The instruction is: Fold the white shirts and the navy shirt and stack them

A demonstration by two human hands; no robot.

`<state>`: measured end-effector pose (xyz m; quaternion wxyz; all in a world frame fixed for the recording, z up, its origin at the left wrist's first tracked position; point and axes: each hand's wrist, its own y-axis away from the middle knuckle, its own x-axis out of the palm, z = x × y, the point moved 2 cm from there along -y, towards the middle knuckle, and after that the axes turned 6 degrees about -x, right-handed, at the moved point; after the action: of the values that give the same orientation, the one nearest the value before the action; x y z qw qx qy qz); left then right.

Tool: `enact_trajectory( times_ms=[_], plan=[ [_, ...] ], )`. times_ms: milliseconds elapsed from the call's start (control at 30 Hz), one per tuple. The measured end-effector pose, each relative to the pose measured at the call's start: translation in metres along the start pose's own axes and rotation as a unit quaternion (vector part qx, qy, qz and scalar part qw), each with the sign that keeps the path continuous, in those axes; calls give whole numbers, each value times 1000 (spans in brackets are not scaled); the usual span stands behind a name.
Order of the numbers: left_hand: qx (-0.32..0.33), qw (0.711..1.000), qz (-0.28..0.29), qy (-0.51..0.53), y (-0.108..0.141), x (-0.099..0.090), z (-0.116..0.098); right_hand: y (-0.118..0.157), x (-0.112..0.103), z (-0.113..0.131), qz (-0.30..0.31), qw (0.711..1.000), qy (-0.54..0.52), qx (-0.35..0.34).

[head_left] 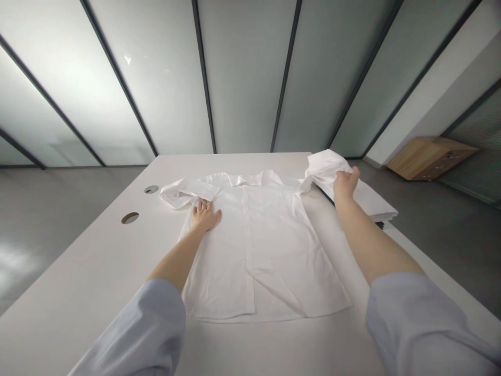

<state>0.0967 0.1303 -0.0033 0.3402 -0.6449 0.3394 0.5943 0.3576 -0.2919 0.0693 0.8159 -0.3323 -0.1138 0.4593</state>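
A white button-front shirt [274, 235] lies spread on the white table, its collar toward the far edge and its hem toward me. My left hand [205, 215] rests with fingers spread on the shirt's left side, just below the sleeve, which lies folded and crumpled. At the right, my right hand [346, 183] has its fingers closed on the end of the other sleeve [323, 166], which is raised and bunched. The front panel near the hem is partly turned back.
Behind my right hand, a stack of folded white cloth [371, 201] sits at the right edge of the table [97, 261]. Two round holes mark the table's left side. A wooden cabinet [430, 156] stands on the floor at the right, near frosted glass panels.
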Motion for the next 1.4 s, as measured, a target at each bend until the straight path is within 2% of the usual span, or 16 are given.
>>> enact_trajectory(
  times_ms=[67,133,200,267,300,367,433,633,733,833,967,1100,1200,1300,1400],
  plan=[
    [2,1000,-3,-2,0,0,0,21,-1,8,54,998,41,-7],
    [4,1000,-3,-4,0,0,-1,55,8,20,187,978,73,-48],
    [5,1000,1,-6,2,0,-1,96,21,31,326,933,107,-109],
    [6,1000,8,-10,5,-1,0,134,31,39,441,866,159,-171],
    [6,1000,12,-13,8,-2,0,150,34,41,480,834,196,-190],
    [5,1000,22,-19,15,-3,3,172,36,43,523,784,267,-203],
    [1,999,29,-27,23,-3,7,184,32,45,539,754,314,-204],
    [11,998,36,-43,36,-15,18,183,19,63,559,724,333,-230],
    [39,999,9,-10,23,-27,10,168,32,78,564,728,332,-202],
    [73,994,-18,79,-5,-34,-10,151,64,88,556,770,279,-141],
    [75,984,6,159,-55,-24,-40,140,121,86,546,815,178,-76],
    [38,991,13,124,-93,-7,-62,140,165,76,534,822,189,-50],
    [30,992,17,120,-109,-2,-73,143,185,73,530,818,221,-47],
    [7,989,31,144,-123,-7,-81,143,200,76,543,814,205,-1],
    [-14,977,15,214,-136,-16,-88,137,211,87,508,853,108,48]
  ],
)
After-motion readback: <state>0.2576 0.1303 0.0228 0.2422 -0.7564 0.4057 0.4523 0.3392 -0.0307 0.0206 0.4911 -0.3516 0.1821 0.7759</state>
